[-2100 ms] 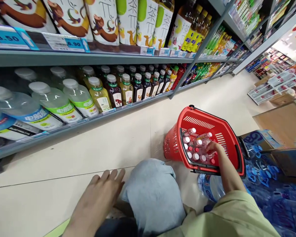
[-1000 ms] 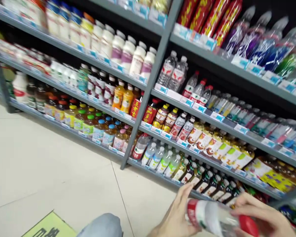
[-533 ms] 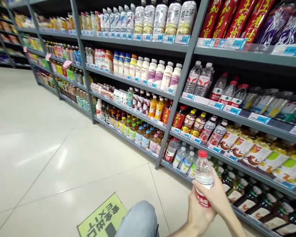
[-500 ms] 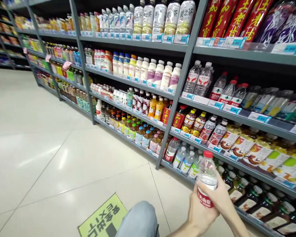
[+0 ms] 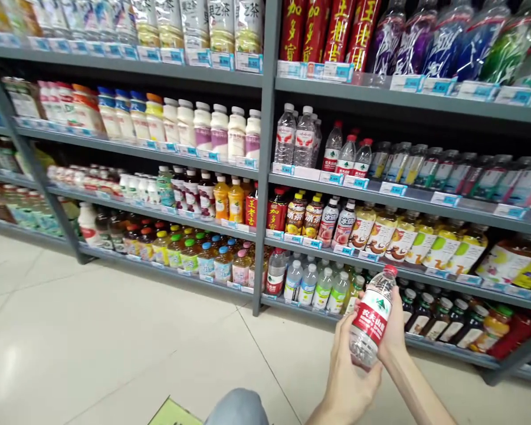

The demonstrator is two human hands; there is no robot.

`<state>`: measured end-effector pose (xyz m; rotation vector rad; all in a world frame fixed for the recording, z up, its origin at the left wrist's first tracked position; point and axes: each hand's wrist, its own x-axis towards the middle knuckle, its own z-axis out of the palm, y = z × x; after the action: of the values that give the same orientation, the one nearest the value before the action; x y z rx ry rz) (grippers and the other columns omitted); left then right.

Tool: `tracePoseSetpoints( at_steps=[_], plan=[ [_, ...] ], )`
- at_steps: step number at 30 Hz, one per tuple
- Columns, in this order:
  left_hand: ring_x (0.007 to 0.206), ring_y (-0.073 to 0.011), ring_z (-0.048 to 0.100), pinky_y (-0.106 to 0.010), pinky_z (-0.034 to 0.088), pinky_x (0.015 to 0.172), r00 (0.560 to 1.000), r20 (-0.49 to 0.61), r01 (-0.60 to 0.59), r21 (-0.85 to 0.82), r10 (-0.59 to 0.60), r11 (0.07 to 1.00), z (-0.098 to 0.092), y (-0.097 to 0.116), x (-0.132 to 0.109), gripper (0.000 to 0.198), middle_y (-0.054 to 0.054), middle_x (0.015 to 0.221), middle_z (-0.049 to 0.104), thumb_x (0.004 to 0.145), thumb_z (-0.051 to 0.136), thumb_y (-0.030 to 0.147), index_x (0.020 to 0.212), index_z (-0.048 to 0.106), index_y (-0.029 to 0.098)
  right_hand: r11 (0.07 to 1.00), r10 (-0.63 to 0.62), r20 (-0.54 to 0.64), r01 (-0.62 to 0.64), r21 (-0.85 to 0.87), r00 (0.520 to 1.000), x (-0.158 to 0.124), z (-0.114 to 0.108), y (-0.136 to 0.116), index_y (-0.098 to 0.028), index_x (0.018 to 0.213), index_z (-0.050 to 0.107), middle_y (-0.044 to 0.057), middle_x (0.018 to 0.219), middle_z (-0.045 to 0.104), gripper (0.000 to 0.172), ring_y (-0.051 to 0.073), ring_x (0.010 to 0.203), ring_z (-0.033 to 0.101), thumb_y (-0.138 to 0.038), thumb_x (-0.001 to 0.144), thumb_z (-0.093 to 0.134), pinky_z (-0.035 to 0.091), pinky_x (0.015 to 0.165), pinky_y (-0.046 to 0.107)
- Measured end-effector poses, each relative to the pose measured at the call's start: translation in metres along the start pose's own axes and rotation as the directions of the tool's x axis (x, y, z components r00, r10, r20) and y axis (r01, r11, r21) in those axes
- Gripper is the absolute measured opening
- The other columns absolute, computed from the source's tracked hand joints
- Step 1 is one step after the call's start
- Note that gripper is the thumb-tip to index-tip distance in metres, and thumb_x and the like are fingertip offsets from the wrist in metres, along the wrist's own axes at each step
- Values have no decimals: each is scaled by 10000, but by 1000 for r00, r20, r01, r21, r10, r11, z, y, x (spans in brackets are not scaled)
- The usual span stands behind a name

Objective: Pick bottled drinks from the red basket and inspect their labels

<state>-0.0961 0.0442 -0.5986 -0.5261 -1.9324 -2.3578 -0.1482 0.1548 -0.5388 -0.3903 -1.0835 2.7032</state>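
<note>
A clear plastic water bottle (image 5: 371,319) with a red cap and a red-and-white label is held up in front of the shelves, tilted with its cap to the upper right. My left hand (image 5: 347,369) is closed round its lower left side, the fingers along the edge and near the base. On the other side my right hand (image 5: 393,330) grips the bottle, its fingers mostly hidden behind it. The label faces me. Similar red-capped water bottles (image 5: 347,154) stand on the middle shelf beyond.
A grey shelf rack (image 5: 269,159) full of bottled drinks spans the view. Yogurt drinks (image 5: 219,130) stand to the left, dark bottles (image 5: 440,319) low on the right. Below are pale floor tiles (image 5: 137,330), a yellow-green floor sign (image 5: 174,413) and my knee (image 5: 236,407).
My view has swung to the right along the rack. The bottle has been turned so its label shows fully, and my hands have shifted to its two sides.
</note>
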Motion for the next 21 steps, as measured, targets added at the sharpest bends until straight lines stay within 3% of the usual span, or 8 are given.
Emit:
tracePoseSetpoints(
  at_steps=[7, 10, 13, 16, 21],
  plan=[
    [1053, -235, 674, -298, 543, 899, 993, 58, 108, -69, -104, 992, 0, 6, 6, 794, -106, 1248, 684, 690, 764, 167, 1415, 441, 202, 1000, 22, 6, -22, -22, 1000, 1, 1, 1, -184, 866, 667, 47, 685, 715, 547, 217, 600, 695, -722, 775, 630, 575, 547, 328],
    [845, -190, 673, -265, 533, 760, 982, 78, 174, -12, -172, 985, -2, 7, 9, 623, -64, 1020, 737, 658, 766, 148, 1238, 540, 166, 991, -55, 33, 58, -121, 998, 0, 3, 4, -181, 909, 655, 54, 723, 733, 551, 206, 572, 684, -706, 745, 682, 550, 520, 304],
    [675, -144, 593, -240, 473, 618, 973, 67, 219, 42, -222, 975, -3, 3, 10, 454, -7, 812, 693, 609, 784, 135, 1008, 568, 165, 959, -127, 125, 154, -237, 984, -1, 2, 7, -175, 959, 662, 72, 795, 754, 537, 212, 591, 693, -672, 760, 698, 551, 534, 310],
    [669, -127, 561, -231, 451, 606, 972, 61, 229, -23, -228, 973, -2, -3, 11, 452, 10, 806, 655, 594, 778, 108, 968, 533, 174, 927, -145, 206, 206, -312, 968, -3, 2, 8, -179, 963, 678, 88, 864, 769, 519, 237, 663, 718, -665, 781, 684, 562, 572, 328],
    [675, -121, 549, -234, 438, 615, 966, 97, 245, -60, -238, 968, -1, -7, 15, 455, 12, 806, 630, 589, 767, 89, 956, 510, 172, 909, -180, 211, 244, -337, 961, 0, 1, 9, -193, 957, 671, 73, 853, 769, 497, 231, 654, 706, -665, 804, 663, 550, 575, 325]
  ],
)
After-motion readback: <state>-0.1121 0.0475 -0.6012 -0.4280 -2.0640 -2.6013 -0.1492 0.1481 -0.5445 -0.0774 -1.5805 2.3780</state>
